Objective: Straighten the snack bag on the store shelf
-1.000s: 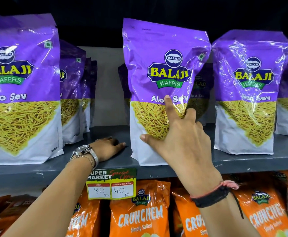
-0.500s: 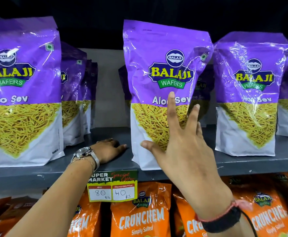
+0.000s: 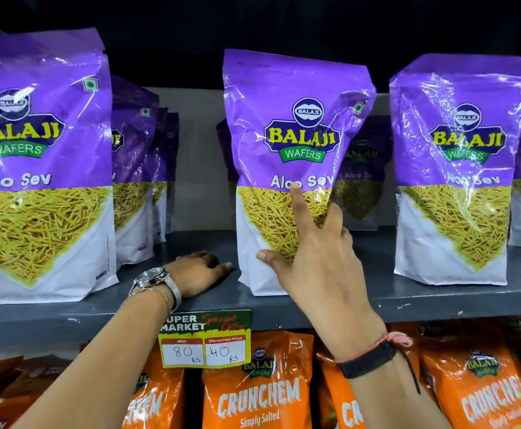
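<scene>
The purple Balaji Aloo Sev snack bag point(image 3: 296, 125) stands upright in the middle of the grey shelf point(image 3: 438, 300), its top leaning slightly left. My right hand point(image 3: 315, 258) is on its lower front. The index finger points up to the "Aloo Sev" print, the thumb lies on the white lower panel, and the other fingers curl round the bag's right edge. My left hand point(image 3: 197, 274), with a watch on the wrist, rests palm down on the shelf just left of the bag and holds nothing.
More purple bags stand at left point(image 3: 39, 168) and right point(image 3: 460, 168), with further ones behind. A price tag point(image 3: 205, 342) hangs from the shelf's front edge. Orange Crunchem bags point(image 3: 259, 394) fill the shelf below.
My right hand gripped the bag, lifted off with fingers spread, and is now back on it. The bag stands a little straighter. My left hand has stayed on the shelf.
</scene>
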### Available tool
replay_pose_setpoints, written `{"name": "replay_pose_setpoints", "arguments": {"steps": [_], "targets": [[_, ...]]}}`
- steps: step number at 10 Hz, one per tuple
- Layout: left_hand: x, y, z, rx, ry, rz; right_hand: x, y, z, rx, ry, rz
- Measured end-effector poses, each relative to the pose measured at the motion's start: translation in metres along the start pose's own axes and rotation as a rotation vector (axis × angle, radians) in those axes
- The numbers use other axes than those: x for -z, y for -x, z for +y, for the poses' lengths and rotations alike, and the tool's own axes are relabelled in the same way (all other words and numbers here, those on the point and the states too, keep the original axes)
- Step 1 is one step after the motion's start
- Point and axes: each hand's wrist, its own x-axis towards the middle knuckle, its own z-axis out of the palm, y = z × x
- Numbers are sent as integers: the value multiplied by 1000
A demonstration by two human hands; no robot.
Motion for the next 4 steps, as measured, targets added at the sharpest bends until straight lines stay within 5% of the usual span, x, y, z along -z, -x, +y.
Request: {"name": "replay_pose_setpoints", "arguments": {"steps": [4], "targets": [[0, -1, 0, -9, 2, 50, 8, -2, 4, -10, -50, 8]]}}
